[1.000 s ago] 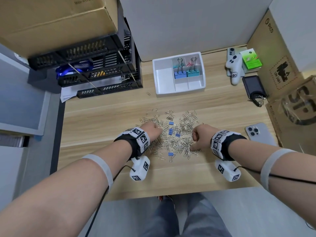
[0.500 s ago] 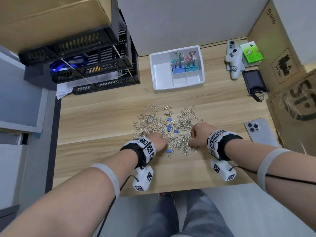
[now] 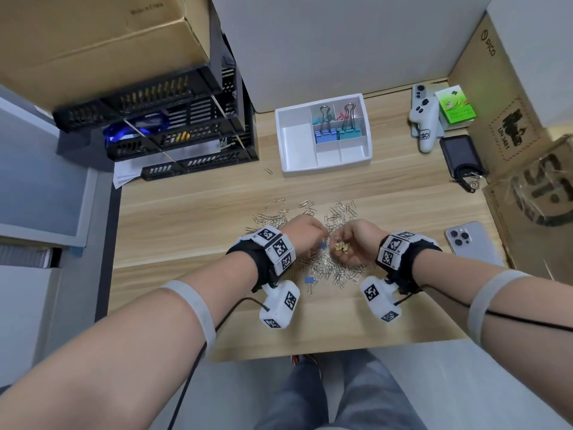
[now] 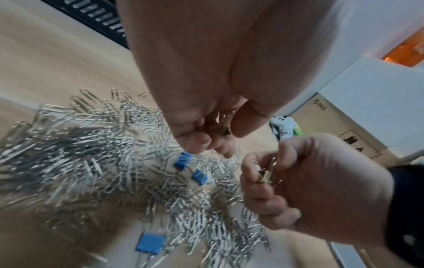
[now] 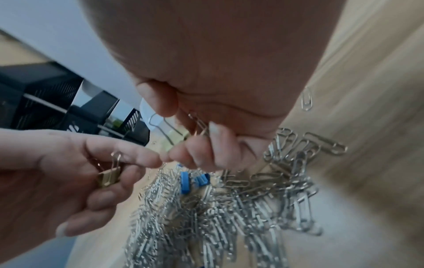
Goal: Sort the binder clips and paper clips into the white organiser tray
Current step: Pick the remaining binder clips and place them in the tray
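Note:
A heap of silver paper clips with a few small blue binder clips lies mid-table. My left hand and right hand hover close together just above it. The right hand is turned palm up and curls round small gold binder clips. In the right wrist view my left hand's fingers hold one gold binder clip. The white organiser tray stands at the back, with large blue and teal binder clips in its rear compartments.
Black stacked paper trays stand at the back left under a cardboard box. A white controller, a green box and a black device lie at the back right. A phone lies right of the pile, beside cardboard boxes.
Both hands have lifted off the pile and come together. The right hand has turned palm up, showing gold binder clips.

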`<state>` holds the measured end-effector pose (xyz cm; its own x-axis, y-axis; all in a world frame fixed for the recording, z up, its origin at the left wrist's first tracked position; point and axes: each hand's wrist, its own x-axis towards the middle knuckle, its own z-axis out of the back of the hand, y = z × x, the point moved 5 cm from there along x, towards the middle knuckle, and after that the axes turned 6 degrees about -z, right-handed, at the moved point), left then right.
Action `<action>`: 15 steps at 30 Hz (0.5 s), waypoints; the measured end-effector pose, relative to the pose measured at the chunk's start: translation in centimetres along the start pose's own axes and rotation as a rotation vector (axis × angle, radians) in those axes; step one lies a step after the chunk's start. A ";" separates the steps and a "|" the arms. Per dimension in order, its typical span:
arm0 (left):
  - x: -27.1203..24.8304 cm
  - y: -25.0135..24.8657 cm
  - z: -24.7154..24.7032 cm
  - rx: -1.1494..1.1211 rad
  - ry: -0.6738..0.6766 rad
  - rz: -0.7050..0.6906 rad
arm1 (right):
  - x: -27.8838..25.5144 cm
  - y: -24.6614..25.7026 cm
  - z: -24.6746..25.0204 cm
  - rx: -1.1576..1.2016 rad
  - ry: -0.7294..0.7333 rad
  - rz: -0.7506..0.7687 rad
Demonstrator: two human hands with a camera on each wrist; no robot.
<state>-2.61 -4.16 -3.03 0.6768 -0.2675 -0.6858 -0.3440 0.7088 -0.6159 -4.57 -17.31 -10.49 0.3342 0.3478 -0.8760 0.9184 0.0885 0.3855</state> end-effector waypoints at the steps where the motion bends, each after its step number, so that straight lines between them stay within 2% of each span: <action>1: -0.2 -0.6 0.0 -0.020 0.012 -0.005 | -0.1 0.1 -0.2 0.018 0.006 0.009; 7: -1.4 -3.2 -0.2 0.055 0.012 -0.154 | 0.4 0.2 -0.8 0.120 0.042 0.046; 10: -1.4 -3.4 -0.1 -0.045 0.007 -0.183 | 0.4 0.2 -0.8 0.173 0.070 0.030; 13: -1.6 -3.3 0.4 -0.128 -0.031 -0.210 | 0.5 0.1 -0.5 0.154 -0.011 0.025; 15: -1.2 -2.7 1.4 -0.058 -0.134 -0.215 | 0.8 -0.1 0.1 0.117 -0.098 -0.009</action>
<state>-1.61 -4.86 0.03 0.8172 -0.3168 -0.4814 -0.2168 0.6050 -0.7661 -4.37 -17.14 -11.22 0.3396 0.2539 -0.9056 0.9380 -0.0203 0.3461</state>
